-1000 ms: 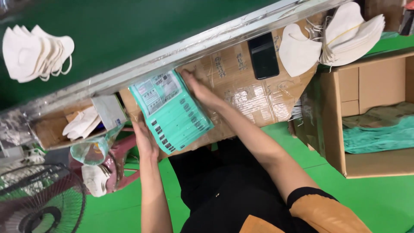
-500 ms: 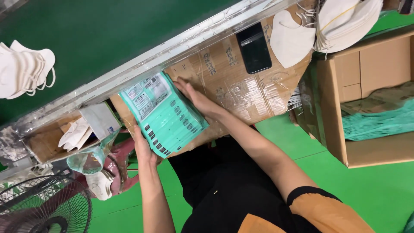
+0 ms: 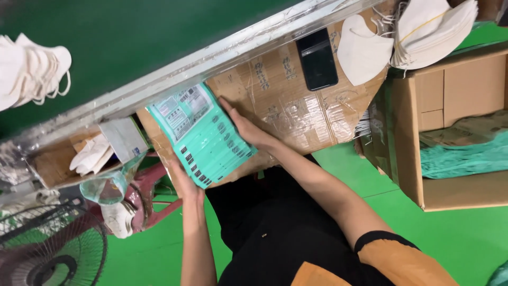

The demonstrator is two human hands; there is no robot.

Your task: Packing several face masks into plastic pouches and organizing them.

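Your two hands are on one stack of teal flat packets (image 3: 203,139), too many edges fanned to count. Left hand (image 3: 185,182) cups the stack's near lower edge, grip closed on it; right hand (image 3: 244,127) lies flat against its right side with fingers straight, pressing rather than clasping. The stack sits tilted on the cardboard-covered desk (image 3: 286,100), just below the metal rail (image 3: 211,61). One black phone (image 3: 317,59) lies screen-up on the cardboard, well apart from the stack. One loose white mask (image 3: 361,50) is beside it, touching a thick pile of white masks (image 3: 436,32); another bunch of white masks (image 3: 32,66) sits on the green belt (image 3: 132,37) far left. Two open cardboard boxes: a small one (image 3: 58,159) holding a few masks, a large one (image 3: 455,127) holding teal packets. One fan (image 3: 50,251) lower left. Floor (image 3: 450,238) is bright green.
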